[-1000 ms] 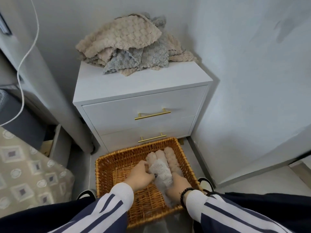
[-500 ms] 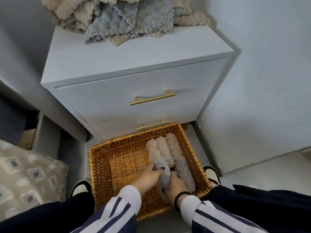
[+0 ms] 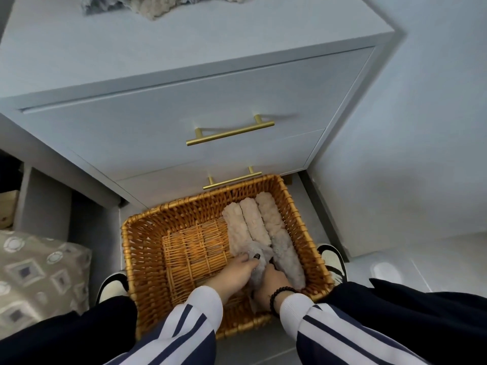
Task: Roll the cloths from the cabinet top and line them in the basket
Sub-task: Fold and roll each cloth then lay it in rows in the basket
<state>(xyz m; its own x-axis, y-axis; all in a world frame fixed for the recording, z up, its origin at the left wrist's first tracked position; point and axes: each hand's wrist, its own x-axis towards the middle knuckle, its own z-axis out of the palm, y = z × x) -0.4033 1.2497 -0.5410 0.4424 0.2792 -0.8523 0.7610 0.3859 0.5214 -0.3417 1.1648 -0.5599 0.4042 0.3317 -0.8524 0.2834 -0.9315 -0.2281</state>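
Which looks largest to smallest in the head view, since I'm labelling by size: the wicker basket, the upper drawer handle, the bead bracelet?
1. wicker basket, by far the largest.
2. upper drawer handle, a long brass bar, though farther from the camera.
3. bead bracelet on the right wrist, smallest.

you're looking at a dim, cool, bluish picture with soft, even light and no hard glare. the white cabinet [image 3: 163,61] top is the brightest surface, its drawer fronts a shade duller, and each gold handle [image 3: 229,133] throws a faint blurred shadow to the right. the basket [image 3: 137,248] keeps warm colour, though its near wall is dark. your trouser legs along the bottom edge sink to near black with no detail. the wide lens bends the cabinet edges and stretches the corners. the cloths [image 3: 155,6] at the top edge are soft and cropped; the wall on the right looks smeary with compression.
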